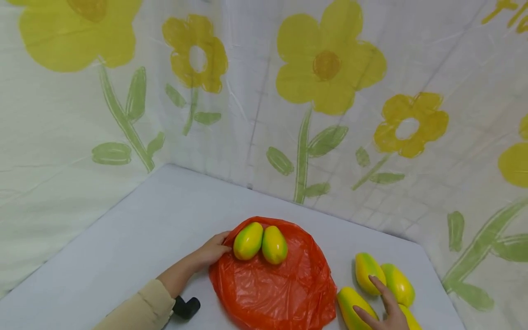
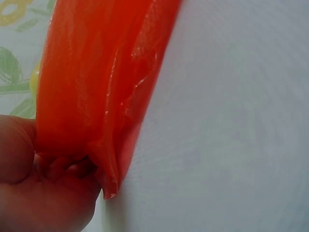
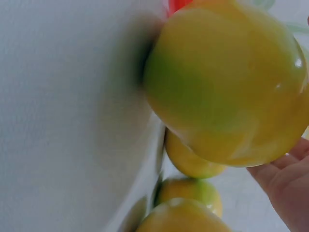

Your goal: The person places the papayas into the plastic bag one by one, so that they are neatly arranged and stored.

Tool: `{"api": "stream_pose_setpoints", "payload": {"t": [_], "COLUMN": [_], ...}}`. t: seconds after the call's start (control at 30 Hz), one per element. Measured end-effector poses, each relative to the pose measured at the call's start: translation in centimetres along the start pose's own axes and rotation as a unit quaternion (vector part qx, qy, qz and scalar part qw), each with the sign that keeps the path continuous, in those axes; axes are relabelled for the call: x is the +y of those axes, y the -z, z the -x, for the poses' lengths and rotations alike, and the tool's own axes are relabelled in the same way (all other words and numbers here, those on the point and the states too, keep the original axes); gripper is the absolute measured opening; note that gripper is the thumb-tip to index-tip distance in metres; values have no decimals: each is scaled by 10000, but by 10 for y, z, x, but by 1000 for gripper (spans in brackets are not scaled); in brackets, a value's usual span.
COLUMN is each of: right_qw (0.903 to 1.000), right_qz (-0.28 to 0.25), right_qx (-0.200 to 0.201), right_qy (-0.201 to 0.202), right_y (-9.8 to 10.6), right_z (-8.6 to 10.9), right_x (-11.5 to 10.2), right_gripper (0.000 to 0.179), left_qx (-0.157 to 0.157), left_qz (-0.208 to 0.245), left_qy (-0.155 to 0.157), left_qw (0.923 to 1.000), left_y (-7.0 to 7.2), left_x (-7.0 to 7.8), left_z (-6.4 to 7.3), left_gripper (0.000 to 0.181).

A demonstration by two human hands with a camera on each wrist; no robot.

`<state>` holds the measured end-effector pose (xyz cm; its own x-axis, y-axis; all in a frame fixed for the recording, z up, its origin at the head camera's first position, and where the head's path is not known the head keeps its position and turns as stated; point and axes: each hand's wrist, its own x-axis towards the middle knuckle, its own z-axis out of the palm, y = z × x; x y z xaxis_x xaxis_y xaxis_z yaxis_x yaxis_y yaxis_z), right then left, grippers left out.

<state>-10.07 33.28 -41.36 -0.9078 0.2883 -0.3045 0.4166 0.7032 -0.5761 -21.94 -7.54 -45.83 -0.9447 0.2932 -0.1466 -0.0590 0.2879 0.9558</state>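
A red plastic bag lies spread on the table with its mouth open. Two yellow-green papaya-like fruits rest side by side in its far left part. My left hand grips the bag's left rim, thumb and curled fingers around the folded plastic. To the right of the bag lies a group of similar fruits. Over that group my right hand reaches with spread, fairly straight fingers. In the right wrist view, its fingers come up to the underside of a large near fruit.
The table is pale, with flower-printed sheeting rising behind it and along the left. A small black object sits by my left sleeve. More fruits lie beyond the near one in the right wrist view.
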Motion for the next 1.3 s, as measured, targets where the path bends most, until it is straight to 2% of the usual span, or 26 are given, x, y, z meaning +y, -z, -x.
{"api": "stream_pose_setpoints", "payload": {"t": [0.3, 0.53, 0.8, 1.1, 1.3], "right_qw": [9992, 9991, 9982, 9988, 9991], "right_qz": [130, 138, 130, 364, 219], "right_qx": [43, -112, -36, -30, -303], "right_qy": [387, 374, 591, 311, -210], "right_y": [-12, -14, -21, -29, -28], "right_z": [-6, -5, 0, -1, -7], "right_x": [11, 16, 21, 32, 31], "right_gripper": [90, 85, 86, 99, 104], "left_qx": [-80, -134, -154, -248, -256], "left_qz": [65, 92, 121, 95, 85], "left_qy": [-28, -51, -49, -90, -149], "left_qw": [9999, 9999, 9998, 9996, 9995], "left_y": [1, 1, 2, 2, 3], "left_x": [-1, -1, -3, -2, -3], "left_z": [0, 1, 1, 1, 0], "left_gripper": [44, 45, 45, 46, 46]}}
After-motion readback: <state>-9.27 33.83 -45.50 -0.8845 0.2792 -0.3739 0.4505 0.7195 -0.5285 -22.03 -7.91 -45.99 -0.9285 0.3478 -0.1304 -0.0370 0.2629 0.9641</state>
